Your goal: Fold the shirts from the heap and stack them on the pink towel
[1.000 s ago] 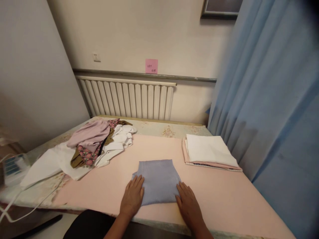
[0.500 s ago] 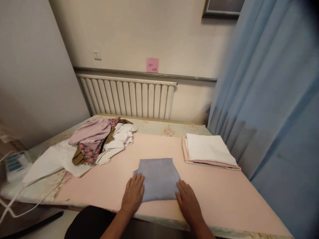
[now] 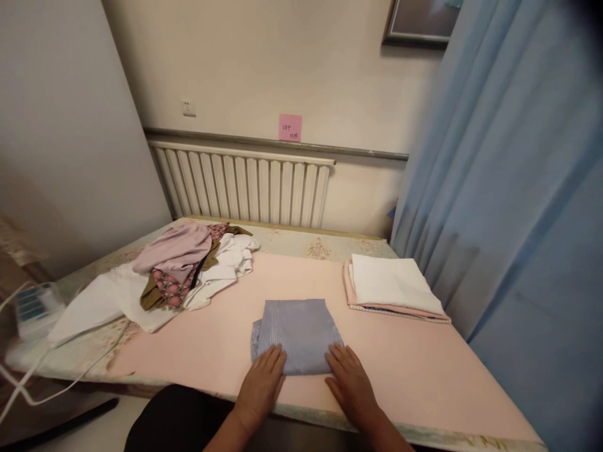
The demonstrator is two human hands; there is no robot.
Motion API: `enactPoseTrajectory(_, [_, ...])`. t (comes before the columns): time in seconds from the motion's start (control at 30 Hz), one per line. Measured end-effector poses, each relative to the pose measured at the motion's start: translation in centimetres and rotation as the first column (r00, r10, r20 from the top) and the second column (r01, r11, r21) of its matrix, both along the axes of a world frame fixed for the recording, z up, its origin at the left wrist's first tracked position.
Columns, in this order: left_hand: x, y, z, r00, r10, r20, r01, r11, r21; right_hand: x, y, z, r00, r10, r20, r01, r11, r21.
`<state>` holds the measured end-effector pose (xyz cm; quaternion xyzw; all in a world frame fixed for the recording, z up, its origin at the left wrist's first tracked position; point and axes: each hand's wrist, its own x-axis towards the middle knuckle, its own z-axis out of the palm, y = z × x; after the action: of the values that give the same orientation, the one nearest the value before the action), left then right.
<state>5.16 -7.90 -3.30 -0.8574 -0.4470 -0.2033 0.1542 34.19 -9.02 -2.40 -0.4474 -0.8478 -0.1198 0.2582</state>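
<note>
A blue-grey ribbed garment [image 3: 301, 329], folded into a rough rectangle, lies flat on the pink cloth [image 3: 414, 376] in front of me. My left hand [image 3: 262, 380] rests palm down on its near left corner, fingers stretched out. On the near right corner lie the fingertips of my right hand [image 3: 347, 380], also flat and extended. Neither hand grips the fabric. A small crumpled bit of the garment sticks out at its left edge. What kind of garment it is, I cannot tell.
Loose clothes, among them a mauve garment [image 3: 176, 248] and white pieces [image 3: 98, 304], are heaped at the left. A folded white stack [image 3: 393, 282] sits at the right. A white cable [image 3: 70, 386] crosses the left edge; a blue curtain [image 3: 509, 220] hangs at the right.
Both hands have slid from the garment's sides to its near corners, the left one moving right and toward me. The garment's left edge is now uncovered.
</note>
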Motion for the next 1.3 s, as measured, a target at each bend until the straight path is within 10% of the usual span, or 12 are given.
enactPoseTrajectory(0.6, [-2.4,2.0,2.3,0.975,0.121,0.188,-0.093,0.984,-0.150,-0.2,2.6,1.7,0.976,-0.033,-0.217,0.023,0.999,-0.049])
enactPoseTrajectory(0.9, [-1.8,0.7,15.0,0.835,0.190,0.517,0.021,0.927,-0.376,0.6,1.5,16.1,0.781,-0.206,-0.590,0.002,0.945,-0.327])
enactPoseTrajectory(1.0, [-0.8,2.1,17.9,0.784,0.282,0.552,0.004,0.888,-0.460,1.0,3.8,18.1,0.701,-0.315,-0.640,0.074,0.924,-0.374])
enactPoseTrajectory(1.1, [0.1,5.4,17.2,0.799,0.407,0.443,-0.067,0.791,-0.608,1.3,7.6,16.0,0.714,-0.419,-0.561,0.104,0.856,-0.506])
enactPoseTrajectory(1.3, [1.3,11.4,10.1,0.837,0.468,0.284,-0.137,0.682,-0.719,0.8,12.8,7.0,0.740,-0.539,-0.401,0.200,0.747,-0.634])
